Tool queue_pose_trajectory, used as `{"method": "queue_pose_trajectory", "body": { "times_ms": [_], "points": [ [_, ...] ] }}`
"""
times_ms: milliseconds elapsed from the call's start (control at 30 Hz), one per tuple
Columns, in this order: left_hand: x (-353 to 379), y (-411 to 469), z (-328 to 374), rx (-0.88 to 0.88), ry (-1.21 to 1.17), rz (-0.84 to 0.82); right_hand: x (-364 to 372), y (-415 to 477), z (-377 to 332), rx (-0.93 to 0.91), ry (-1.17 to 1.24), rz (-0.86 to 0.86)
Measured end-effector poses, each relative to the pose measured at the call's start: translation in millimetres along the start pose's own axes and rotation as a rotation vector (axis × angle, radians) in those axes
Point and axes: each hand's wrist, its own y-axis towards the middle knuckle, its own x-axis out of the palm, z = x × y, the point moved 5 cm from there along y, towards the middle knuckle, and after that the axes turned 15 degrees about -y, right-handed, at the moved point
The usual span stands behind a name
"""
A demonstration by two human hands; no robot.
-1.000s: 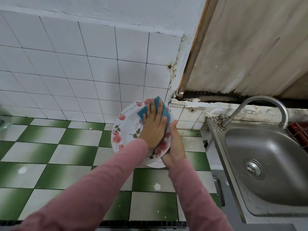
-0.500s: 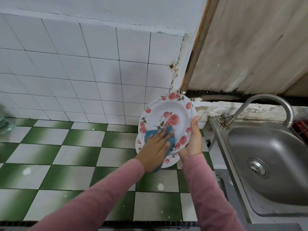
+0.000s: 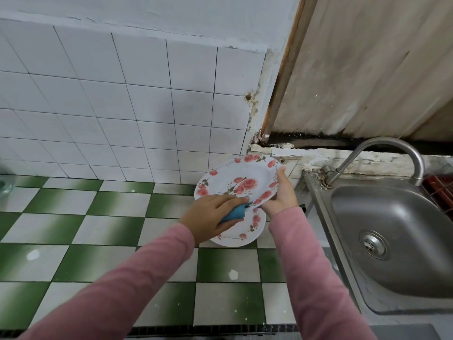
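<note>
Head camera looks down at a white plate (image 3: 235, 182), which is held in the air just to the left of the sink (image 3: 404, 217). The plate is round and shallow, with a wide rim. Pink roses with small green leaves are printed around the rim, and one bigger bunch of roses lies in the middle. The plate is tilted, so its inner face turns up toward the camera, and its far edge is higher than its near edge.

The right hand (image 3: 280, 195) holds the plate at the edge that is nearest to the sink. Its grip is closed on this rim: the thumb lies on the front and the other fingers are hidden behind the plate.

The left hand (image 3: 210, 217) holds a blue sponge (image 3: 234, 213). Its grip is curled around the sponge, and the sponge touches the near rim of the plate, on the side away from the sink.

Under the plate, a second plate (image 3: 242, 231) with the same rose pattern lies flat on the tabletop (image 3: 110, 229), also left of the sink and partly covered by the left hand. The tabletop has green and white square tiles. A curved metal tap (image 3: 382, 148) stands at the far side of the sink. Both arms wear pink sleeves (image 3: 311, 266).
</note>
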Motion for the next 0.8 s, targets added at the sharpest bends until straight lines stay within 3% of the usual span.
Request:
{"method": "queue_pose_trajectory", "body": {
  "times_ms": [133,233,300,400,467,600,700,800],
  "points": [
    [-14.0,6.7,-5.8,-0.119,-0.102,0.203,3.7,0.7,-14.4,0.07,-0.214,0.13],
    [-31.1,10.3,-13.3,-0.464,-0.398,0.537,10.5,2.0,-22.7,0.002,-0.369,0.077],
    [-39.2,4.7,-26.4,-0.761,-0.69,0.806,3.0,7.2,-19.8,-0.075,-0.335,0.075],
    [-50.8,-7.0,-44.5,-0.935,-0.977,1.086,-29.6,11.8,0.4,-0.149,-0.461,0.274],
    [-52.6,-15.0,-56.8,-0.981,-1.122,1.129,-43.2,12.3,21.7,-0.102,-0.517,0.275],
    [-45.7,-22.1,-66.9,-1.004,-1.284,1.037,-38.0,17.2,41.7,-0.06,-0.186,0.056],
    [-38.9,-24.7,-64.7,-1.044,-1.254,0.992,-33.1,17.1,37.6,-0.1,-0.02,0.067],
    [-39.2,-30.2,-64.2,-1.096,-1.091,1.104,-35.0,15.1,24.4,-0.195,-0.039,0.101]
  ]
}}
